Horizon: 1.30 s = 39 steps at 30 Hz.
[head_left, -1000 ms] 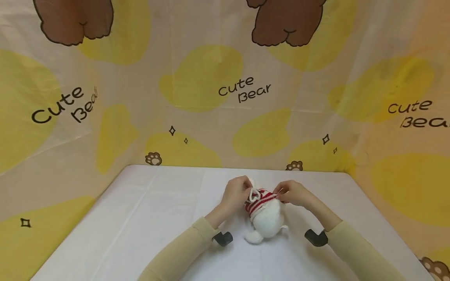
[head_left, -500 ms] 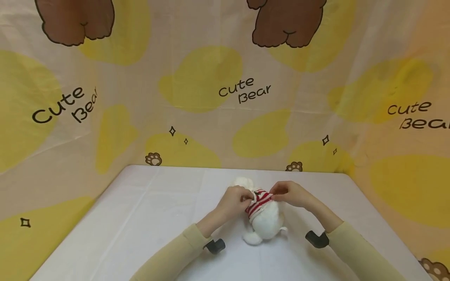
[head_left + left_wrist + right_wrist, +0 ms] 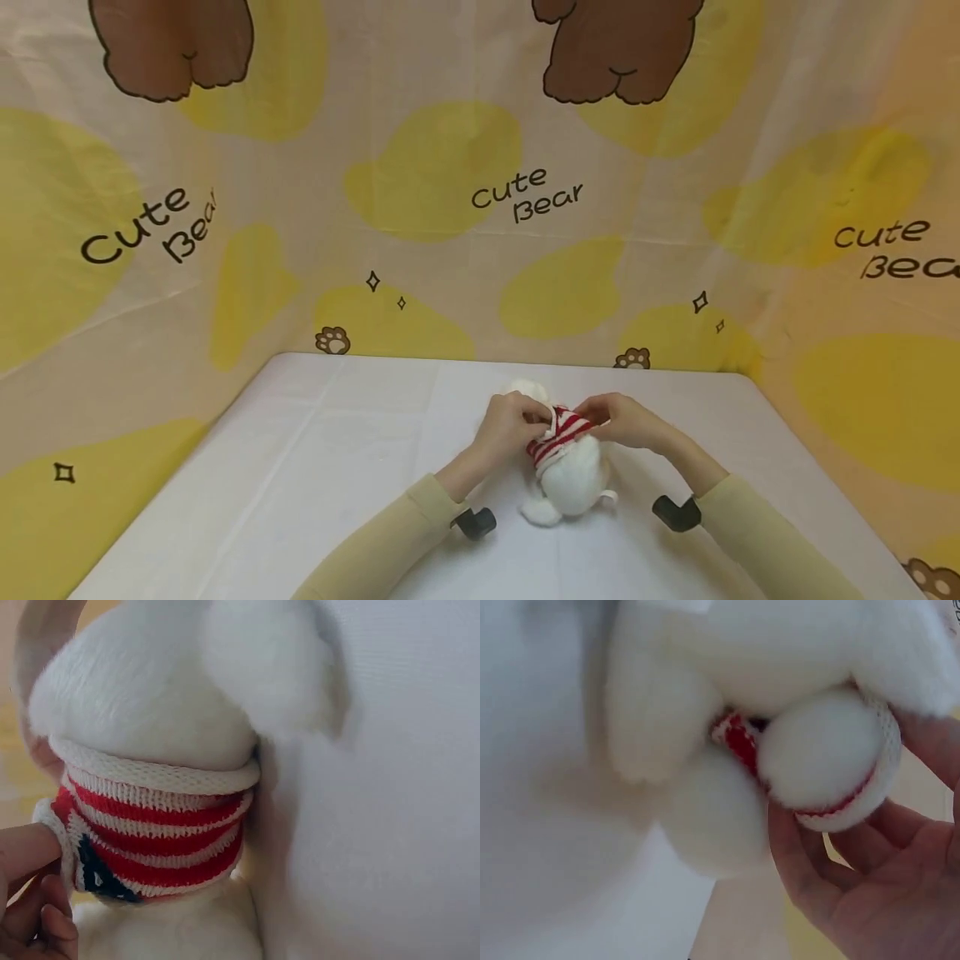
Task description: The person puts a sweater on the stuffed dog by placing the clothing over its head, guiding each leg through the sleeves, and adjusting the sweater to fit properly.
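Note:
A white plush toy (image 3: pixel 573 483) lies on its front or side on the table, its rounded rear toward me. Around its middle sits a small knitted sweater (image 3: pixel 154 836) with red and white stripes, a dark blue patch and rolled white edges. My left hand (image 3: pixel 512 429) pinches a white rolled edge of the sweater between thumb and fingers, near the toy's far end. On the other side, my right hand (image 3: pixel 628 422) grips a sweater opening, fingers and thumb around its edge. A rounded white limb (image 3: pixel 821 754) pokes through that opening in the right wrist view.
The white table (image 3: pixel 300 467) stretches to both sides of the toy. Behind it hangs a yellow and beige cloth backdrop (image 3: pixel 420 175) printed with bears and lettering. Dark wrist-worn pieces (image 3: pixel 474 523) project below both cuffs.
My left hand drew back toward the left, then came slightly right again, still at the sweater's edge. More of the toy's white far end shows. My right fingers moved further around the sweater.

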Available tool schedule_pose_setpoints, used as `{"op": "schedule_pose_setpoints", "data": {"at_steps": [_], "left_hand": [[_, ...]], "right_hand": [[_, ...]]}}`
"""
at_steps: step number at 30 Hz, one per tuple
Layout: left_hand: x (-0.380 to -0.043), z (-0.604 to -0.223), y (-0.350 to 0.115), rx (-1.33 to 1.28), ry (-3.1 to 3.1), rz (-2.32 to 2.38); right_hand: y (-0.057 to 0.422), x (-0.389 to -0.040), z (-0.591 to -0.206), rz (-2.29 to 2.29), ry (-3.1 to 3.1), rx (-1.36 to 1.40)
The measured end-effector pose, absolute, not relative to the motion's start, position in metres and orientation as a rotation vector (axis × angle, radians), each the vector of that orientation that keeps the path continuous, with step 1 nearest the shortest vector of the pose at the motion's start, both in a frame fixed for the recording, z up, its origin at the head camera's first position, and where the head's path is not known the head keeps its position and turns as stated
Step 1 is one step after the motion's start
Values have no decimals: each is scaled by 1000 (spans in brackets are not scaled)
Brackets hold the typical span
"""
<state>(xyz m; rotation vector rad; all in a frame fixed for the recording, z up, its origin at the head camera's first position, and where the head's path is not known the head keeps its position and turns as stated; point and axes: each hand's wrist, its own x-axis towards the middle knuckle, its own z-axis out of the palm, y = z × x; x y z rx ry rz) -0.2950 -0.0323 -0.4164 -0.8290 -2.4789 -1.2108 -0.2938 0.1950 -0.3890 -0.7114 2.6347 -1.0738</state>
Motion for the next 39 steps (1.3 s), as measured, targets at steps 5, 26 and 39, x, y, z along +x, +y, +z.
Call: {"op": "schedule_pose_setpoints", "data": {"at_steps": [5, 26, 39], "left_hand": [[-299, -419, -29, -819, -2447, -1253], [-292, -416, -29, -824, -2498, -1175], [-295, -418, -21, -889, -2513, -1094]], "right_hand": [[187, -292, -392, -1205, 2640, -597], [184, -289, -395, -1337, 2615, -355], [174, -286, -396, -1492, 2532, -326]]}}
